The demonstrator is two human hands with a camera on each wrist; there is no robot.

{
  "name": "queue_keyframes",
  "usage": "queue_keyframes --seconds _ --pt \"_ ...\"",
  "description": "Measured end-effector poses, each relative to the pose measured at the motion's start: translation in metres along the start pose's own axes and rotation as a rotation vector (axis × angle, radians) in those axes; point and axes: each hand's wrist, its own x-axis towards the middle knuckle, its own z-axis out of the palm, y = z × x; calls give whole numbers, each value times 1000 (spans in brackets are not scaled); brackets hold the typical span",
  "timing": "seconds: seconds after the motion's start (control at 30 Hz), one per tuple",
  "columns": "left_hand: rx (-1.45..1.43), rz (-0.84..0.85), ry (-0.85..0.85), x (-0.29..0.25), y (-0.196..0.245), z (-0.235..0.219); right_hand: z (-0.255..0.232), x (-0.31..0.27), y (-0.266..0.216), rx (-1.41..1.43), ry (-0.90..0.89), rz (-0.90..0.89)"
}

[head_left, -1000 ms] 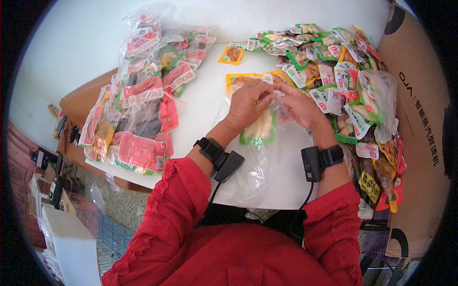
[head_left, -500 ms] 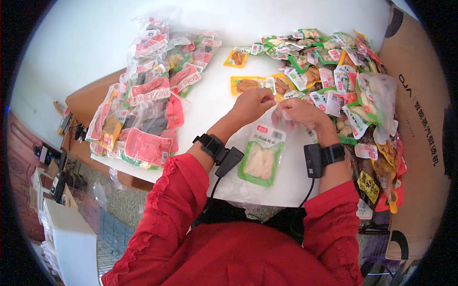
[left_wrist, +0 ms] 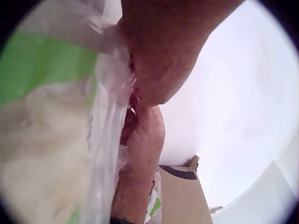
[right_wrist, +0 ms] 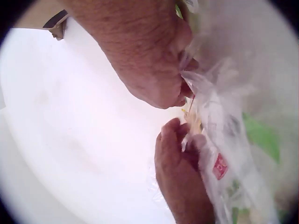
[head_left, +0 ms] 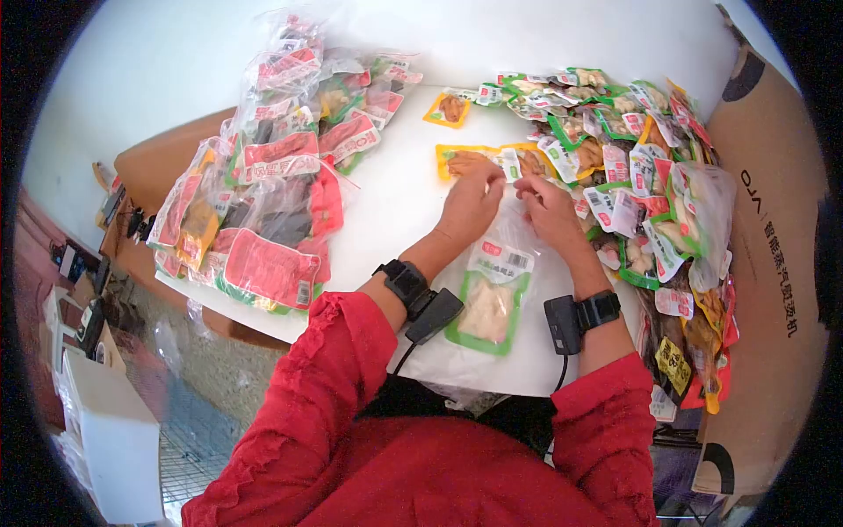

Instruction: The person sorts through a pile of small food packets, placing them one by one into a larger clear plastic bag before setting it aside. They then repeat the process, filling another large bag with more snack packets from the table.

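Observation:
A clear plastic bag (right_wrist: 224, 116) with a green-edged packet of pale food (head_left: 487, 303) inside hangs from both hands over the white table. The left hand (head_left: 474, 204) pinches the bag's top edge with curled fingers. Close beside it, the right hand (head_left: 553, 211) pinches the same edge; a small gap lies between the two hands. The left wrist view shows the packet's green border (left_wrist: 46, 65) behind the film. Beyond the hands lie yellow-edged packets (head_left: 465, 162), partly hidden by the left hand.
Bagged red-labelled packets (head_left: 272, 259) are heaped on the table's left side. Many loose packets (head_left: 619, 198) pile up on the right, beside a tall cardboard box (head_left: 764, 220). One small yellow packet (head_left: 448, 110) lies at the back of the white table (head_left: 386, 202).
The hands have drawn apart slightly along the bag's top. The packet, covered by the hands and film at first, now shows lower down, nearer the body. The head view has shifted a little.

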Motion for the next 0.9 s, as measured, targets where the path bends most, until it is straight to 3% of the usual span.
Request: queue_keyframes --seconds 0.03,0.1,0.17,0.27,0.33,0.47,0.5,0.57,0.63,0.77,0.87,0.9 --pt "0 -3 4 2 -5 -3 1 2 5 -1 -5 -1" --pt "221 19 272 4 -15 -8 4 5 14 -107 -2 -133" --pt "273 -74 240 5 -25 -15 6 6 19 -144 25 -192" --pt "429 -205 91 9 -28 -24 7 8 25 -180 52 -261" --pt "610 -329 -273 9 -3 -31 7 8 27 -180 52 -268" --pt "642 -199 -373 4 11 -27 7 7 21 30 62 -67" --pt "596 -106 -359 0 7 -22 6 7 20 140 57 35" --pt "549 -7 -353 -7 4 -15 5 5 17 289 56 28" --pt "308 127 -359 -11 3 -11 4 6 21 438 55 18" --pt "299 62 -434 -7 1 -5 14 16 35 108 87 -46" --pt "98 -7 -389 -8 0 -5 17 14 30 -16 186 -98" --pt "-25 -12 -293 -8 1 -4 16 12 28 -39 236 -102"
